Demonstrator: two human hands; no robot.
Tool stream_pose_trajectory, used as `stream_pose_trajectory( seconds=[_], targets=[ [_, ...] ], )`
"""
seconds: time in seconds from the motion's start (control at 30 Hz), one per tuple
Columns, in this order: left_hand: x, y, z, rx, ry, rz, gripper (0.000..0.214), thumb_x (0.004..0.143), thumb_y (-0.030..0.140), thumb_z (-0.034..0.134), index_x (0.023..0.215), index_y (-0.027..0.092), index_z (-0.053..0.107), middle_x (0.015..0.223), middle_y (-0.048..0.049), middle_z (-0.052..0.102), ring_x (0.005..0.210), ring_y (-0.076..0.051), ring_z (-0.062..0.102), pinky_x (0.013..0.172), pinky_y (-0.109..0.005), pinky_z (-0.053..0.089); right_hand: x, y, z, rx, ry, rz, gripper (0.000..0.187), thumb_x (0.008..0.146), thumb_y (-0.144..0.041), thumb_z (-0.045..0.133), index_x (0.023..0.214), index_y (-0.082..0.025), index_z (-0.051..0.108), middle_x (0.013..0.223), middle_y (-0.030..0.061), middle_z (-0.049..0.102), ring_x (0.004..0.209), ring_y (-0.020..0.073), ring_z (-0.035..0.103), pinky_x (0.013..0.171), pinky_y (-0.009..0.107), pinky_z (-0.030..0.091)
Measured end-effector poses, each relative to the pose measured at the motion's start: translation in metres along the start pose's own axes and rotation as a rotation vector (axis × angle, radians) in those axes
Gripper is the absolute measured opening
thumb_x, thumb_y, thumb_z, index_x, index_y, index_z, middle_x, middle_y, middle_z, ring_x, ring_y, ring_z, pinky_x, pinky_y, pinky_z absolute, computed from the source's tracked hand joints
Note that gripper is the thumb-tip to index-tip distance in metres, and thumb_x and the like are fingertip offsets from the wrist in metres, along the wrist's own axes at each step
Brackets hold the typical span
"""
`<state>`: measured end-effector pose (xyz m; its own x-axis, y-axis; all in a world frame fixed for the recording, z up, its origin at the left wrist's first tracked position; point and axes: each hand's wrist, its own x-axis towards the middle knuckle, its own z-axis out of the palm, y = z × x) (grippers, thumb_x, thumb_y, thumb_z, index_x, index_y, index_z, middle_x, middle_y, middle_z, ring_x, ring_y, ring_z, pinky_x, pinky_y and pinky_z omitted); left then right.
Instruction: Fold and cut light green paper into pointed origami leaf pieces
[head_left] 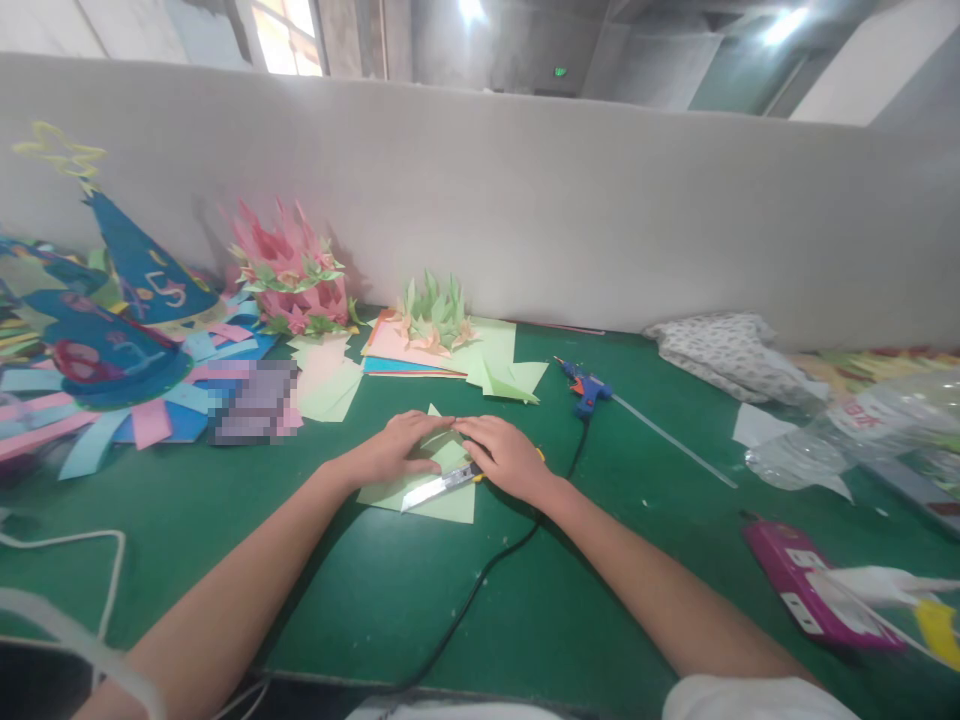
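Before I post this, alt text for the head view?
A person's left hand and right hand come together over light green paper, a cutter, blade out, under the right. Around them on a green table: blue hats left, paper crowns behind, a glue gun and a bottle right.

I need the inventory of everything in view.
cone hats: at least two, blue, left
paper strips: many, multicoloured, left
paper crowns: several, pink or green, back
loose sheets: several, multicoloured, back
handled paper: some, green, centre
utility knife: one, silver, centre
hot glue gun: one, blue, right
glue stick: one, whitish, right
cord: one, black, centre
patterned cloth: one, whitish, right
plastic bottle: one, clear, right
boxy item: one, magenta, right
cables: several, white, left
pixelated item: one, purplish, left
tabletop: one, green, below
partition: one, grey, back
ceiling lights: two, white, background
window: one, bright, background
left hand: one, bare, centre
right hand: one, bare, centre
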<state>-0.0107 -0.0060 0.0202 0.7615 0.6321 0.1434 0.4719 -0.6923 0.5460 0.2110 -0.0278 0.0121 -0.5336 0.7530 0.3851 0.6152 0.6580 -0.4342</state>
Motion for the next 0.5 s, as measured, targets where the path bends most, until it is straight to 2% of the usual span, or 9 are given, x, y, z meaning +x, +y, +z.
stream_pose_trajectory(
  seconds=[0.13, 0.23, 0.3, 0.4, 0.5],
  targets=[
    [0.002, 0.008, 0.001, -0.085, -0.01, -0.014, 0.057, 0.083, 0.025, 0.051, 0.136, 0.027, 0.028, 0.121, -0.0057, 0.054, 0.107, -0.022, 0.047, 0.093, -0.038, 0.036, -0.001, -0.001, -0.001, 0.005, -0.03, 0.131, 0.027, 0.087, -0.02, 0.044, 0.112, -0.019, 0.052, 0.109, 0.0081, 0.061, 0.101, 0.0211, 0.054, 0.084, 0.035, 0.042],
    [0.002, 0.012, 0.004, -0.112, -0.014, -0.045, 0.057, 0.083, 0.019, 0.047, 0.135, 0.027, 0.028, 0.119, -0.0057, 0.054, 0.109, -0.021, 0.046, 0.093, -0.036, 0.037, -0.001, -0.001, -0.002, 0.041, -0.043, 0.16, 0.022, 0.085, -0.019, 0.046, 0.108, -0.019, 0.05, 0.106, 0.0074, 0.061, 0.101, 0.0207, 0.054, 0.084, 0.034, 0.042],
    [0.002, 0.011, 0.006, -0.058, 0.035, -0.121, 0.059, 0.081, 0.025, 0.051, 0.135, 0.026, 0.029, 0.125, -0.0088, 0.048, 0.115, -0.024, 0.042, 0.095, -0.039, 0.035, -0.001, -0.001, -0.003, 0.066, -0.058, 0.154, 0.02, 0.086, -0.019, 0.046, 0.106, -0.02, 0.049, 0.106, 0.0067, 0.062, 0.1, 0.0201, 0.055, 0.084, 0.033, 0.041],
    [0.001, 0.007, 0.01, 0.086, 0.163, -0.291, 0.074, 0.073, 0.042, 0.061, 0.136, 0.022, 0.028, 0.13, -0.014, 0.04, 0.119, -0.032, 0.036, 0.096, -0.048, 0.031, 0.0, -0.001, -0.003, 0.1, -0.078, 0.146, 0.018, 0.087, -0.018, 0.044, 0.105, -0.02, 0.048, 0.105, 0.0067, 0.063, 0.099, 0.0196, 0.056, 0.084, 0.034, 0.041],
    [0.001, 0.003, 0.013, 0.116, 0.189, -0.323, 0.077, 0.071, 0.046, 0.062, 0.136, 0.023, 0.029, 0.127, -0.0128, 0.043, 0.118, -0.033, 0.037, 0.097, -0.05, 0.029, 0.001, -0.002, -0.005, 0.147, -0.097, 0.132, 0.019, 0.087, -0.017, 0.043, 0.104, -0.02, 0.048, 0.107, 0.007, 0.062, 0.1, 0.0192, 0.057, 0.085, 0.035, 0.041]
  ],
)
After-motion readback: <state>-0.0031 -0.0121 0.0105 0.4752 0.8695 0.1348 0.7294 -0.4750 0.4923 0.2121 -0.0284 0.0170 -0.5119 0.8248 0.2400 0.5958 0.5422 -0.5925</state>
